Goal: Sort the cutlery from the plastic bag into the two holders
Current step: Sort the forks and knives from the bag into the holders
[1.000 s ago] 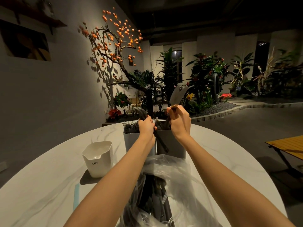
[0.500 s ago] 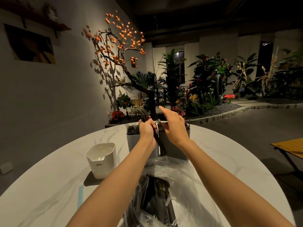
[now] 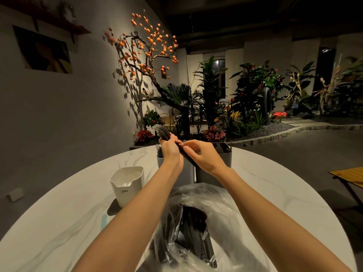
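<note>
My left hand (image 3: 170, 150) grips a bundle of dark forks (image 3: 161, 131), tines up and to the left, held above the two holders. My right hand (image 3: 204, 156) pinches one dark handle at the lower part of that bundle. Behind the hands stand a light grey holder (image 3: 160, 160) with forks in it and a darker grey holder (image 3: 225, 160) with dark cutlery; both are partly hidden by my hands and wrists. A clear plastic bag (image 3: 198, 228) with several dark pieces of cutlery lies on the table near me.
A white cup-like container (image 3: 127, 185) marked CRBW stands left of the holders on the round white marble table (image 3: 59, 222). A pale blue strip (image 3: 103, 220) lies near it. Plants and a wall lie beyond the far table edge; a wooden table (image 3: 351, 175) stands at right.
My right hand came down from above the dark holder, where it held a knife, and moved left to the fork bundle in my left hand. The knife is no longer in my right hand.
</note>
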The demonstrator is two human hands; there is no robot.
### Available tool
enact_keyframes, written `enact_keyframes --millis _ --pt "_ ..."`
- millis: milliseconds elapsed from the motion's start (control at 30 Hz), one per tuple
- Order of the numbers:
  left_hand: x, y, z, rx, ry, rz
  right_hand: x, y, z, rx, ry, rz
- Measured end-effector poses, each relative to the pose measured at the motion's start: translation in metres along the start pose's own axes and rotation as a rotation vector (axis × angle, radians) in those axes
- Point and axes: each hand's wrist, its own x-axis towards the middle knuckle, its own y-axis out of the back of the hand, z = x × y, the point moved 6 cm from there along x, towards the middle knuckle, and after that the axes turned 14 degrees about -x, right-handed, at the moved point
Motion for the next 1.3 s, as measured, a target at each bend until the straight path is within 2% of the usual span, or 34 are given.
enact_keyframes --millis 100,233,300,367,433,533,633,733,800,900,1000,1300 --pt "0.002 0.006 0.010 -0.030 -0.014 0.050 -0.004 -0.010 -0.001 -0.054 -0.033 -0.106" --pt "0.005 0.015 0.019 -0.063 -0.020 0.058 0.000 -0.012 -0.009 -0.302 -0.008 -0.105" --pt "0.007 0.019 0.021 -0.068 -0.023 0.056 0.003 -0.019 -0.011 -0.355 -0.017 -0.176" --pt "0.006 0.021 0.023 -0.077 -0.020 0.041 0.005 -0.028 -0.013 -0.343 -0.020 -0.266" --pt "0.002 0.023 0.025 -0.060 -0.016 0.029 0.006 -0.031 -0.017 -0.286 -0.020 -0.283" --pt "0.000 0.027 0.027 0.158 -0.001 0.017 0.007 -0.029 -0.020 -0.310 -0.013 -0.227" --pt "-0.002 0.038 0.028 0.328 0.041 0.088 0.007 -0.029 -0.018 -0.352 0.007 -0.221" --pt "-0.005 0.039 0.030 0.275 0.088 0.129 0.006 -0.028 -0.017 -0.131 -0.013 -0.193" --pt "-0.004 0.039 0.035 0.194 0.052 0.164 0.006 -0.023 -0.012 0.004 -0.076 -0.079" --pt "-0.003 0.040 0.044 0.163 -0.022 0.194 0.008 -0.014 -0.003 0.009 -0.156 0.116" --pt "-0.003 0.037 0.053 0.186 -0.096 0.197 0.008 -0.003 -0.003 -0.045 -0.204 0.224" --pt "0.009 0.046 0.064 0.453 -0.193 0.258 0.010 -0.010 0.003 -0.105 -0.254 0.173"
